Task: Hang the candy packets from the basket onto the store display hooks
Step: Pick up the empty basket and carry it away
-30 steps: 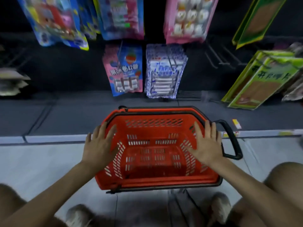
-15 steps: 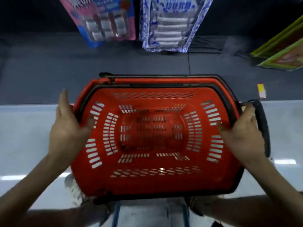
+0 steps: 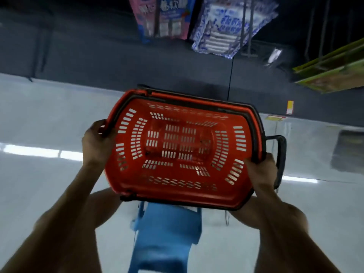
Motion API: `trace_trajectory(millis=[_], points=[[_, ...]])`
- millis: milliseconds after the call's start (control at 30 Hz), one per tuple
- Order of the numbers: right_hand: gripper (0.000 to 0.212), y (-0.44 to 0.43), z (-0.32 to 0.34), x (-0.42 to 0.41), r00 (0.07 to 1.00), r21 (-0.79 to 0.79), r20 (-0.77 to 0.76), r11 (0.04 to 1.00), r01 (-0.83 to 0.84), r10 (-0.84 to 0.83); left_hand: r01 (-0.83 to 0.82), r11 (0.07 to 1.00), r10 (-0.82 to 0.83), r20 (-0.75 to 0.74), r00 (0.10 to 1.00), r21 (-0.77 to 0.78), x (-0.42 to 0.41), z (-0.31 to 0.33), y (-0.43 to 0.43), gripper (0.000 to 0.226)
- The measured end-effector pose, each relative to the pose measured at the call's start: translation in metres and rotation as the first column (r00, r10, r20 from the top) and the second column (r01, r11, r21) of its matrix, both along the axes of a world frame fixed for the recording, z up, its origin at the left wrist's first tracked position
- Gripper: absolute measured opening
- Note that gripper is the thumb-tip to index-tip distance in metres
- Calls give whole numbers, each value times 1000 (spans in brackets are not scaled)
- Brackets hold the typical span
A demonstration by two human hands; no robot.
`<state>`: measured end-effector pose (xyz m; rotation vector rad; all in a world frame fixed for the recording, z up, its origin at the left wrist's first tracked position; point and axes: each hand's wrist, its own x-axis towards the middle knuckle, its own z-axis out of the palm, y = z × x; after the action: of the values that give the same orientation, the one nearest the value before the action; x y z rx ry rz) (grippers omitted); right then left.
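Basket [image 3: 177, 180] of slotted red plastic, rounded-rectangular; left hand [image 3: 96, 142] and right hand [image 3: 260, 172] curled around its rim

Red plastic basket [image 3: 183, 180] smooth w/ slight sheen; its handle [image 3: 281, 154] black, matt plastic; floor [image 3: 39, 125] pale, v. glossy, mirrors light strips; stool [image 3: 167, 233] blue plastic, smooth; hung packets [image 3: 226, 36] glossy printed film

Blue plastic stool [image 3: 167, 233], glossy gry flr [image 3: 39, 125], yel. tag [image 3: 290, 107]
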<state>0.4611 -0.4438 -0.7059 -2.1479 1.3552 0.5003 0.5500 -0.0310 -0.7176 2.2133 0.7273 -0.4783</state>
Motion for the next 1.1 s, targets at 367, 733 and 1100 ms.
trace_trajectory(millis=[367,733,1100], points=[[45,126,202,43,924,52,47,923,-381,379,-250,966,252,-30,967,57,-98,223,150,43],[38,412,346,130,616,92,184,610,-787,766,-601,794,595,82,799,90,-228,384,365,44],[28,724,465,167,239,53,418,239,-970,876,-773,606,724,272,634,186,-317,508,564,52]])
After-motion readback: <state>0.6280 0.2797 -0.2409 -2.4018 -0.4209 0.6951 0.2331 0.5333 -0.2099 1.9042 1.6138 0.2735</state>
